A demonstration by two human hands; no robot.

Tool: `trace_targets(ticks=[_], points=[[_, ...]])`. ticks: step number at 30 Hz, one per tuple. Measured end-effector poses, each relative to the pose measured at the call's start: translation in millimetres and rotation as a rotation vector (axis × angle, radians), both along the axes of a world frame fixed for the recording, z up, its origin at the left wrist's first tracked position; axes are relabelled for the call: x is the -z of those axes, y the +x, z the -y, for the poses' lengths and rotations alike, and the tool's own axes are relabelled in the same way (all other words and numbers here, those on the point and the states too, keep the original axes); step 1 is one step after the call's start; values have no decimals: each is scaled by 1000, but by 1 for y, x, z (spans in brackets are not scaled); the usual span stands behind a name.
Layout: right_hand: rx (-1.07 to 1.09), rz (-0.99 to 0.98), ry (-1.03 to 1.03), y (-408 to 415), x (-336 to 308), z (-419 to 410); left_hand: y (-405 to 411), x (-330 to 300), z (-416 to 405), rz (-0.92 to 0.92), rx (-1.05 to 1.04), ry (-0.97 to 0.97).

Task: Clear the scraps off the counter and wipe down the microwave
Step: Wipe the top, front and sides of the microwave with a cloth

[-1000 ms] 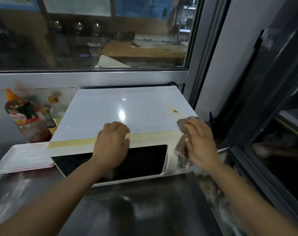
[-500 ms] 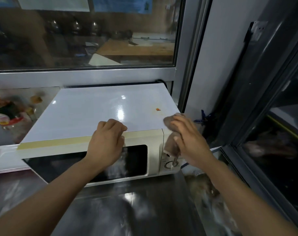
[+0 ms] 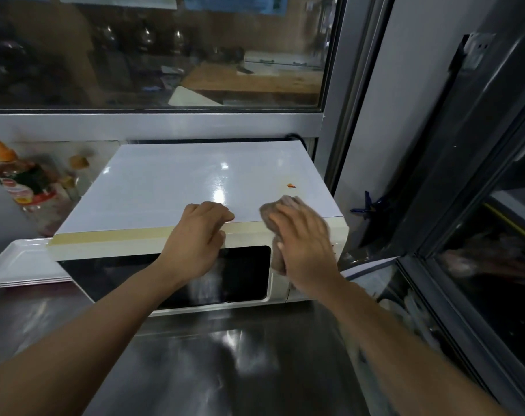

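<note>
No writing is readable. On the steel counter (image 3: 255, 370), the left hand (image 3: 196, 235) curls over the microwave (image 3: 180, 187) front edge; the right hand (image 3: 303, 238) presses a cloth (image 3: 270, 213), now shifted onto the top-right corner.
</note>
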State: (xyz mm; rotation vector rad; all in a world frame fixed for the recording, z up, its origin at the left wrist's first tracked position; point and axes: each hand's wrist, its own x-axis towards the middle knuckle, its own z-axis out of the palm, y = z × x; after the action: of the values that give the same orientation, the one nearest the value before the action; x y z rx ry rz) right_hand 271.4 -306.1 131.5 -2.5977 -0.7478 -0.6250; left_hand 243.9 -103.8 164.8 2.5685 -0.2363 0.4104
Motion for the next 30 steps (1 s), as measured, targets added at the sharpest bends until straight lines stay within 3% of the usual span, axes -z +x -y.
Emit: trace_targets(ticks=[3, 6, 9, 13, 21, 25, 30], points=[[-84, 11, -8, -5, 0, -29, -10, -1, -20, 18, -34, -22], [-126, -10, -140, 9, -6, -13, -19, 2, -51, 37, -101, 34], [-39, -66, -191, 17, -11, 16, -25, 3, -84, 48, -151, 77], [34, 25, -146, 7, -6, -3, -32, 8, -121, 67, -228, 66], [-35, 79, -106, -22, -1, -148, -38, 6, -155, 70, -110, 55], [-99, 24, -153, -18, -4, -141, -51, 7, -185, 91, -139, 69], [-6, -25, -94, -24, -8, -135, -52, 13, -198, 78, -128, 23]])
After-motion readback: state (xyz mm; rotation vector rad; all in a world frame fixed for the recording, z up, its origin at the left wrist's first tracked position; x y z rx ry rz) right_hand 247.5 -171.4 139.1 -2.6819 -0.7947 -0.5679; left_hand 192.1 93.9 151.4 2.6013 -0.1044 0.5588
